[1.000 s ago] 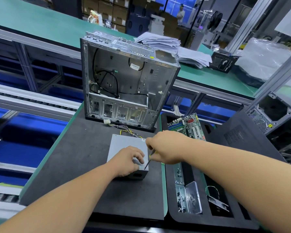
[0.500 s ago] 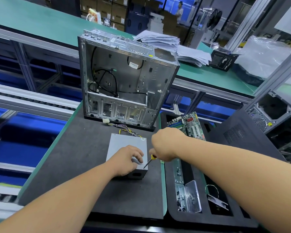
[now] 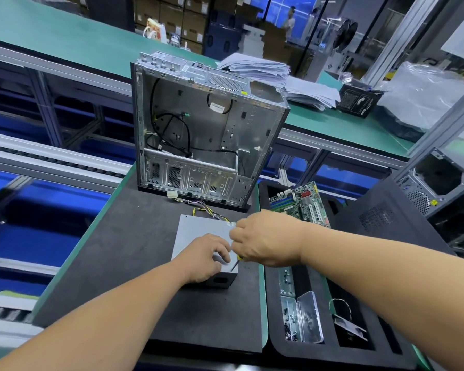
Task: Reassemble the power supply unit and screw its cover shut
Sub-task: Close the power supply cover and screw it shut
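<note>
The grey power supply unit (image 3: 198, 227) lies flat on a black foam mat (image 3: 134, 253), its coloured wire bundle (image 3: 206, 211) trailing toward the case. My left hand (image 3: 205, 257) rests on its cover near the front right corner, fingers curled down onto the metal. My right hand (image 3: 263, 238) grips a small screwdriver (image 3: 235, 263) with a yellow handle; the shaft slants down and its tip meets the cover at the near right corner. A screw head (image 3: 229, 224) shows at the far right corner.
An open, empty computer case (image 3: 206, 135) stands upright behind the unit. To the right, a black foam tray (image 3: 279, 341) holds a motherboard (image 3: 300, 202), a clear screw box (image 3: 302, 318) and a small part. Paper stacks (image 3: 263, 69) lie on the green bench beyond.
My right hand has slid left and lower over the unit, bringing the screwdriver more upright at the near right corner. My left hand stays on the cover.
</note>
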